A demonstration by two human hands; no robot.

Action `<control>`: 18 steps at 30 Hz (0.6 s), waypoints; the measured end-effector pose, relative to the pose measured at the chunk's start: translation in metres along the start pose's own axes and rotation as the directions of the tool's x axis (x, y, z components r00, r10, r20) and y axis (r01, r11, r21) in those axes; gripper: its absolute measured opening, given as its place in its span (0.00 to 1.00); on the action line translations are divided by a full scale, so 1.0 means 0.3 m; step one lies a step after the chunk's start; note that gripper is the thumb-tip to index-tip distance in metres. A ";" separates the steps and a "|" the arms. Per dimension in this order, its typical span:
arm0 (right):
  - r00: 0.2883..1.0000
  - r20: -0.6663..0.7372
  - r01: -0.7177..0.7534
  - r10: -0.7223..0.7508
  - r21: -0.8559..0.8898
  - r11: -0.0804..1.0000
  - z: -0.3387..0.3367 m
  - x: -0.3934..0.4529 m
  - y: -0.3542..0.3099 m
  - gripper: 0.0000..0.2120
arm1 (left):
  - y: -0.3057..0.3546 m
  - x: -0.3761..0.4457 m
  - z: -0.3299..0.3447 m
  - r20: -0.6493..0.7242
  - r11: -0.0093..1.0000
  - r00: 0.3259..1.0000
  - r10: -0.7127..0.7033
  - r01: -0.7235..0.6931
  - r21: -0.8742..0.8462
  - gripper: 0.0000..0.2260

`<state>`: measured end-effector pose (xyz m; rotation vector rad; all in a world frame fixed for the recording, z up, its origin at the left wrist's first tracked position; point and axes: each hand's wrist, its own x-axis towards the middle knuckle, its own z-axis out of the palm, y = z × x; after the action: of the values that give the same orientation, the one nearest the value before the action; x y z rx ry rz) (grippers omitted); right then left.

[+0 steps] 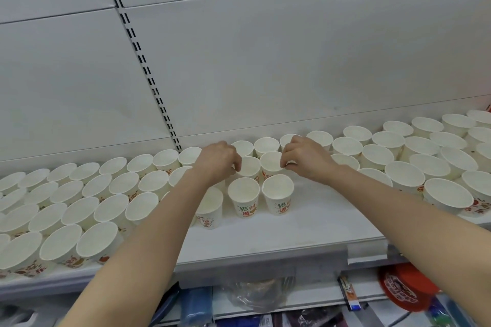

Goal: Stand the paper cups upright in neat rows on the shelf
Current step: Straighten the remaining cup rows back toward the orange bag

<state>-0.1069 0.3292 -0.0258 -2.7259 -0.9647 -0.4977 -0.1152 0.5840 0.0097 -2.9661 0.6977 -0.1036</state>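
Observation:
Several white paper cups with red and green print stand upright in rows on the white shelf [305, 218]. My left hand [218, 160] pinches the left rim of one cup [249, 166] in the middle of the shelf. Beside it, my right hand [305, 158] pinches the right rim of a second cup [271, 162]. Two more cups [244, 195] [278, 194] stand just in front of those. Cup rows fill the shelf to the left [79, 210] and to the right [430, 164].
A white slotted back panel [265, 61] rises behind the cups. The shelf's front edge carries a price-tag holder [368, 253]. Below hang a red round package [406, 289], a clear plastic bag [255, 296] and other packaged goods. Bare shelf lies in front of the middle cups.

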 end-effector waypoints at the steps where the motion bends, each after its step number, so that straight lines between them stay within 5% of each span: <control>1: 1.000 0.003 -0.002 0.002 0.002 1.000 0.005 0.001 0.001 0.08 | -0.003 0.002 0.005 -0.006 1.000 1.000 0.000 0.000 0.000 0.07; 7: 0.997 -0.076 -0.005 0.006 0.015 1.000 0.000 -0.020 0.013 0.08 | -0.008 0.018 0.004 -0.053 0.994 0.999 -0.009 0.003 -0.112 0.07; 13: 0.914 -0.238 -0.340 0.327 -0.015 0.940 -0.058 -0.084 0.147 0.05 | 0.142 0.160 -0.036 -0.210 0.981 0.978 -0.015 -0.027 -0.192 0.06; 18: 0.849 -0.185 -0.502 0.495 0.010 0.865 -0.073 -0.104 0.220 0.02 | 0.293 0.316 -0.013 -0.139 0.975 0.990 0.007 -0.037 -0.219 0.09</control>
<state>-0.0929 0.2544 -0.0229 -2.7498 -0.1774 -0.6460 -0.0695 0.4631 0.0087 -3.1868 0.8082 -0.2471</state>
